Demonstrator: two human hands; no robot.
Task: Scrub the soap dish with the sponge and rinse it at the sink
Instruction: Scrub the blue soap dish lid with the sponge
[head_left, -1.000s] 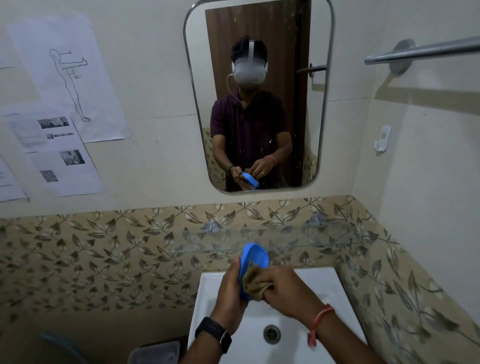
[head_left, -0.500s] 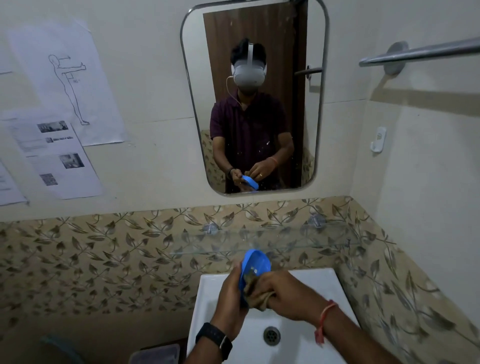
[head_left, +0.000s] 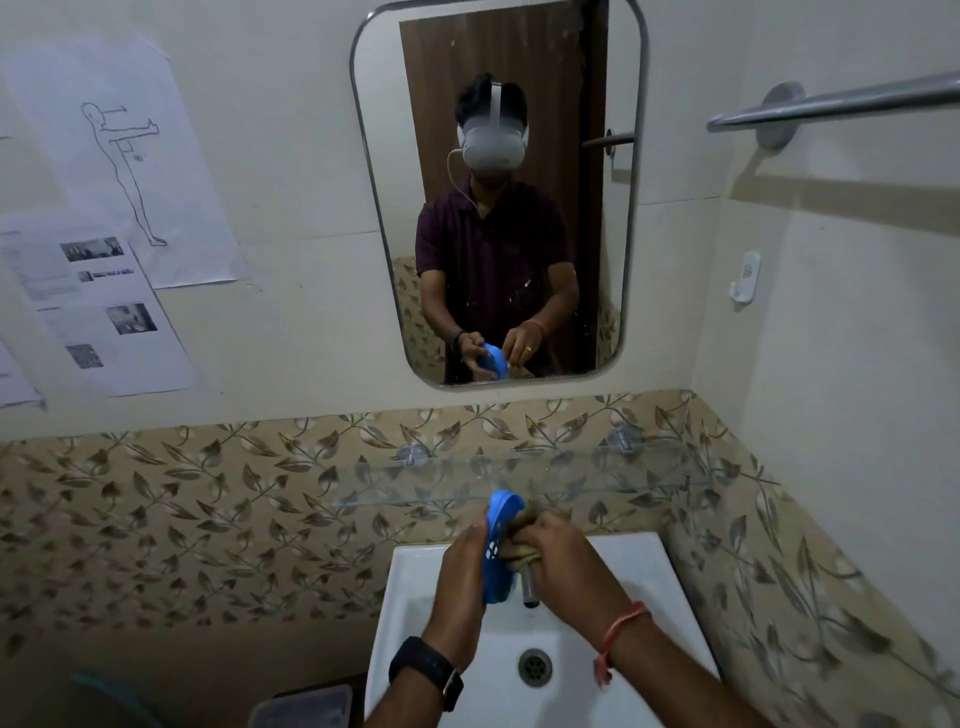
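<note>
The blue soap dish stands on edge above the white sink, its hollow, perforated side turned toward the right. The left hand wraps around its back and holds it firmly, a black watch on that wrist. The right hand is closed around a tan sponge and presses it into the dish's inner face; an orange thread band circles that wrist. Just below the sponge a metal tap spout pokes out, with the drain in the basin beneath. A glass shelf runs along the leaf-patterned tiles behind, and the mirror above reflects the person holding the dish
</note>
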